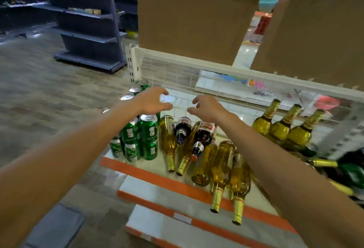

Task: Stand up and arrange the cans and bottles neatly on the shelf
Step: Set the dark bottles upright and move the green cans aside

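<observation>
Both arms reach out over the shelf [137,169]. The left hand [153,100] is bent like a claw above the green cans [147,131]. A pale blur [165,98] sits between its thumb and fingers, and I cannot tell if the hand holds it. The right hand [206,108] has loose, bent fingers and holds nothing. Below it, bottles [220,167] lie in a heap. Three gold bottles [281,127] stand at the right. The right arm hides some bottles, and those at the right edge are blurry.
</observation>
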Motion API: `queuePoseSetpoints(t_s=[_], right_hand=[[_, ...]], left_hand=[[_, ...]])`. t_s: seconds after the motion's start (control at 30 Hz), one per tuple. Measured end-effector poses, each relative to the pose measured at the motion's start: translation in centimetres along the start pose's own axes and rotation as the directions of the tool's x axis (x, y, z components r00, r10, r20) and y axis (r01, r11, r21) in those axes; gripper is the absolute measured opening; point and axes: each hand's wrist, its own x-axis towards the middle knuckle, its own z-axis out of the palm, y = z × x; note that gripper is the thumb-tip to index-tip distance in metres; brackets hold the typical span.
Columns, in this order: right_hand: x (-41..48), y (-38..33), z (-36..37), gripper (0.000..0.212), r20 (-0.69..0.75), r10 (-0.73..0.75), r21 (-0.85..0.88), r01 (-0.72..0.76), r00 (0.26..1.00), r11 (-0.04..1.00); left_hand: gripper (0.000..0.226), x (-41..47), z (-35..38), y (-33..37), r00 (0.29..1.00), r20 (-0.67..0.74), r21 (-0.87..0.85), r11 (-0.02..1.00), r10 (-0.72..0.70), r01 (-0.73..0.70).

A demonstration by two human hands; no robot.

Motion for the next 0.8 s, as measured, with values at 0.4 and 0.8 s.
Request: queuePoseSetpoints(t_s=[0.4, 0.8], right_hand=[[-24.4, 25.1, -11.2, 0.053, -0.188, 0.376, 0.083, -0.366, 0.907, 0.927], [-51.8, 45.2, -17.1, 0.036, -0.285, 0.667, 0.152, -0.654, 0.689, 0.741]], left_hand=[[0.061, -2.0, 12.1, 34.0, 0.897, 0.16, 0.093, 0.899, 0.411, -0.428], [0.061, -11.5, 27.5, 65.6, 0.617, 0.324, 0.063, 0.634, 0.717, -0.771]])
